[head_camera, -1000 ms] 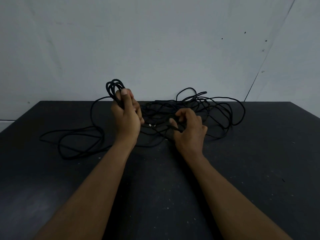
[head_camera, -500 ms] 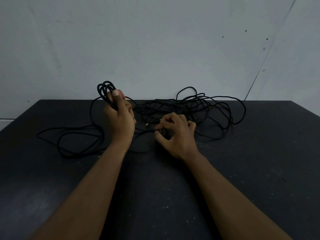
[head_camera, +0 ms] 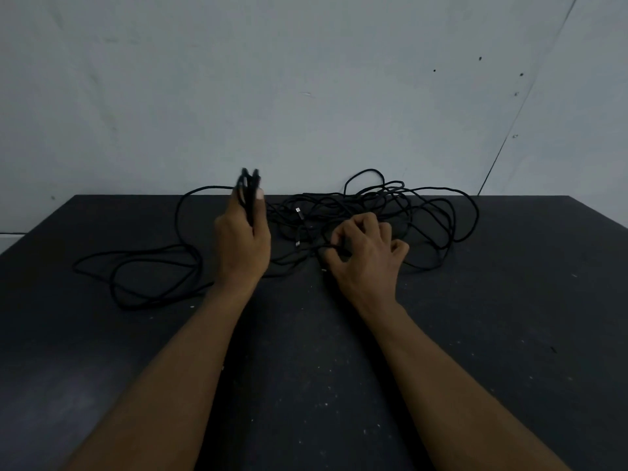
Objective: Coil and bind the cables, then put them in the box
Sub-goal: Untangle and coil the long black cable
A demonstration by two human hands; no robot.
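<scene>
Head view - the only view
Left grip (head_camera: pixel 242 246): raised off the table, fingers and thumb curled tight round the started coil (head_camera: pixel 249 188). The loops stand up above the fist, probably so that they keep their shape while more cable is fed in.
Right grip (head_camera: pixel 365 256): low on the table at the near edge of the tangle, fingers curled, thumb and forefinger pinching one strand. It looks like the feeding hand, picking out the next length.
Cables (head_camera: pixel 407 212): a loose black tangle at the far middle and right of the table, just beyond the right grip.
Loose loops (head_camera: pixel 136 273): more cable trails out to the left, one strand arching up into the coil.
Plug (head_camera: pixel 298 210): a pale connector end lies between the two grips, among the strands.
Table (head_camera: pixel 509 334): dark and speckled, set against a pale wall (head_camera: pixel 306 96).
Box: not in view, and no tie for binding shows either.
Step in hand: coiling, early on - most of the cable is still uncoiled.
Next move, as I judge it: draw the pinched strand clear and lay it over the coil.
Risk: crossed strands may snag and drag the whole tangle along.
</scene>
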